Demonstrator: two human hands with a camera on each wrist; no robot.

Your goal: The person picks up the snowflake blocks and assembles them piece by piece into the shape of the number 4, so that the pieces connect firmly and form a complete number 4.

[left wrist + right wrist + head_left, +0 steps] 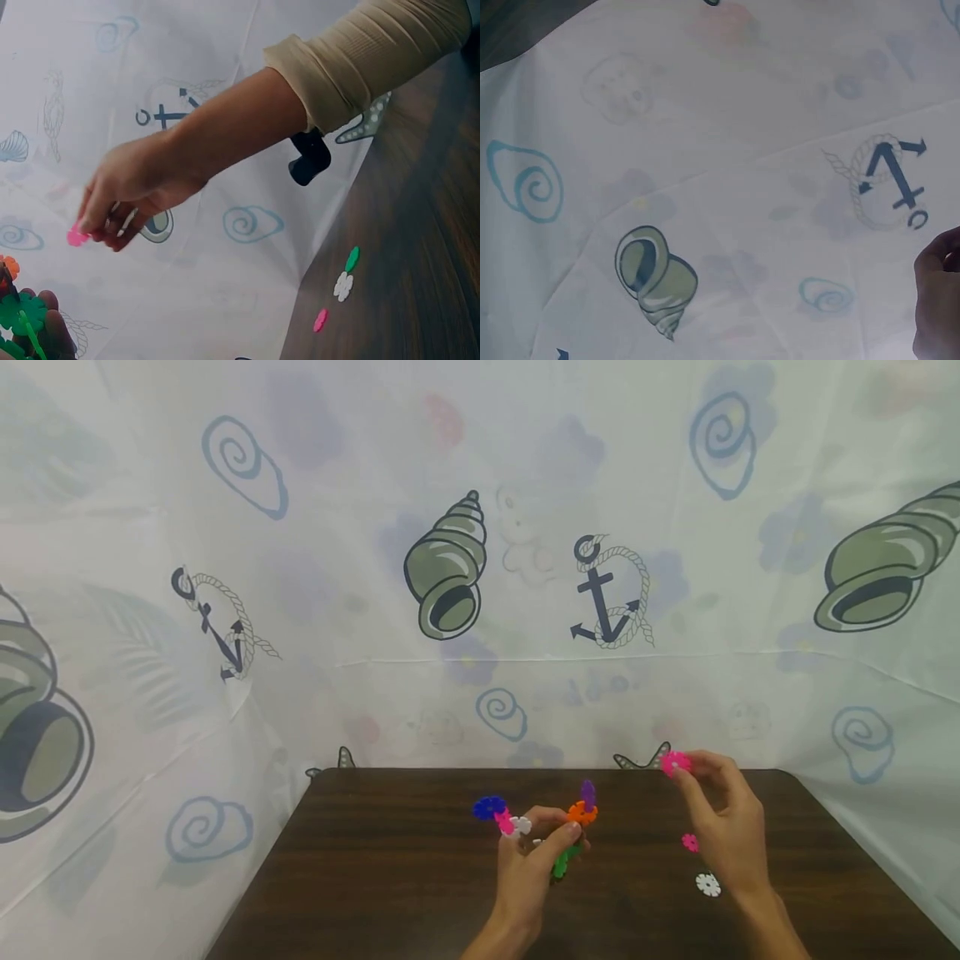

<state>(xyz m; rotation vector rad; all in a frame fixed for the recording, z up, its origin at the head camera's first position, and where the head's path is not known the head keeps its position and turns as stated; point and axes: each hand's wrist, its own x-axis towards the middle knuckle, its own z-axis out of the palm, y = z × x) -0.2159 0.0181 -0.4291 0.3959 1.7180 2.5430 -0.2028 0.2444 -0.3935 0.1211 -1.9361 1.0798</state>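
Note:
In the head view my left hand (525, 872) holds a joined cluster of notched, flower-shaped plastic discs. The cluster includes a blue disc (490, 807), a pink disc (504, 822), a white disc (520, 827), an orange disc (580, 812), a purple disc (588, 795) and green discs (561, 865). Fingers hide part of it. My right hand (726, 818), raised to the right, pinches a single pink disc (674, 764) between thumb and fingers, apart from the cluster. Only an edge of the right hand (937, 300) enters the right wrist view.
A dark wooden table (360, 877) lies below both hands. On it at the right are a loose pink disc (689, 842) and a white disc (708, 884); the left wrist view adds a green disc (352, 259). A white printed curtain (420, 710) hangs behind and beside the table.

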